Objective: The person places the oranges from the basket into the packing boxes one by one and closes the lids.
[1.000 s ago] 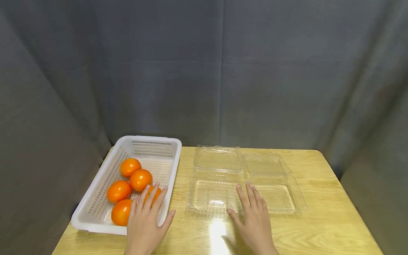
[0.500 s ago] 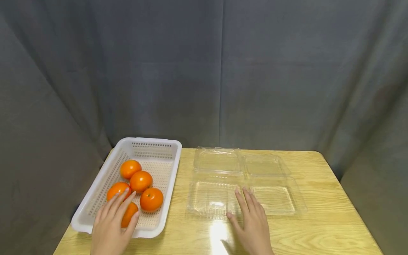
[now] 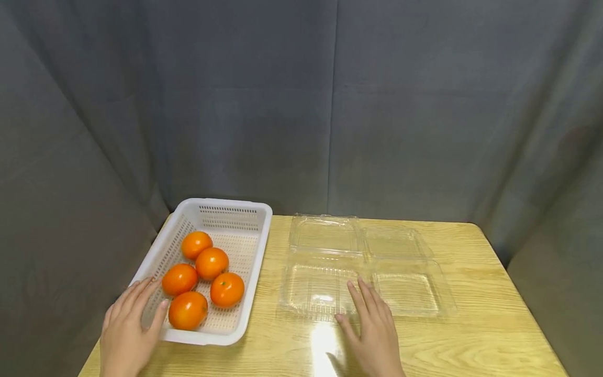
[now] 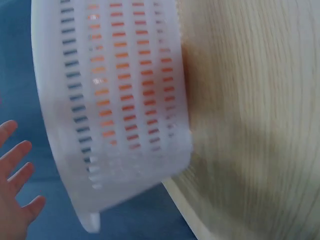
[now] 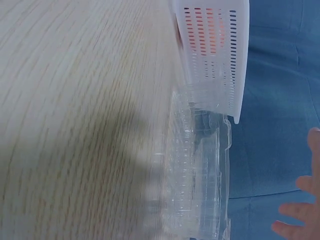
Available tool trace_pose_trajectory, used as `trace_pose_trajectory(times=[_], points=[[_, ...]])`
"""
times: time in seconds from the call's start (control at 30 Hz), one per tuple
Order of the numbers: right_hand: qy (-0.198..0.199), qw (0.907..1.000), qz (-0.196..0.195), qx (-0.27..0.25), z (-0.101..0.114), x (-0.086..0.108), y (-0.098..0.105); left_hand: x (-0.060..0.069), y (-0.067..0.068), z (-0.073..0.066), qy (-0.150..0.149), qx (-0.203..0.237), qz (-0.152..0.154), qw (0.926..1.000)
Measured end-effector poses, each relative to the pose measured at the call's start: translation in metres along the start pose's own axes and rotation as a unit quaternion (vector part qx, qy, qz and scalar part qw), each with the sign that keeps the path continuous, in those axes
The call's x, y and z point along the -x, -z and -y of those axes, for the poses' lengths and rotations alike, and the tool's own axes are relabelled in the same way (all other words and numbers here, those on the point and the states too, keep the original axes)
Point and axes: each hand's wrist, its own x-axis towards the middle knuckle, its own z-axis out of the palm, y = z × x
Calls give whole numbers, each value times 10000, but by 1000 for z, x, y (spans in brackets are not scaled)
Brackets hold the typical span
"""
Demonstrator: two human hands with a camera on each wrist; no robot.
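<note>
A white slotted plastic basket (image 3: 258,272) stands on the left of the table with several smooth, round orange fruits (image 3: 187,311) inside. Over its front left corner is my left hand (image 3: 127,327), fingers spread and holding nothing; in the left wrist view the hand (image 4: 12,185) is apart from the basket wall (image 4: 115,165). Two clear clamshell boxes, a left one (image 3: 301,293) and a right one (image 3: 410,293), lie side by side with lids opened back. My right hand (image 3: 374,335) hovers above their near edge, its fingers extended and nothing in them.
The wooden table (image 3: 490,324) extends to the right of the boxes and in front of them. Grey curtains (image 3: 400,120) hang close behind the table and along both sides. A bright reflection lies on the wood in front of the left box.
My left hand has moved left, from over the fruits at the basket's right side to its front left corner, uncovering all the fruits. My right hand has stayed nearly in place.
</note>
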Motion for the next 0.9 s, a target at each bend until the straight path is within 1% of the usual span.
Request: trace_pose_trajectory(times=[0.13, 0.23, 0.33, 0.43, 0.5, 0.6, 0.73, 0.83, 0.9], points=[[9, 10000, -46, 11, 1, 1, 0, -1, -1, 15, 162, 149, -15, 9998], [52, 9999, -104, 28, 1, 0, -1, -2, -1, 26, 376, 253, 0, 9990], [117, 9998, -127, 30, 4, -1, -1, -2, 1, 35, 690, 435, 77, 9966], [176, 9998, -105, 60, 6, -3, -2, -2, 2, 45, 1148, 720, 146, 9907], [193, 9997, -89, 74, 7, -4, -3, -4, 1, 51, 1481, 944, 189, 9843], [242, 9996, -110, 89, 7, -5, -6, -5, 1, 56, 2056, 1217, 302, 9706], [365, 9992, -166, -5, 7, -6, -9, -6, -2, 59, 2738, 1273, 353, 9527], [562, 9980, -247, -145, 7, -8, -11, -7, -6, 61, 3153, 1441, 207, 9378], [750, 9964, -344, -200, 7, -9, -12, -8, -10, 62, 3350, 1636, 21, 9279]])
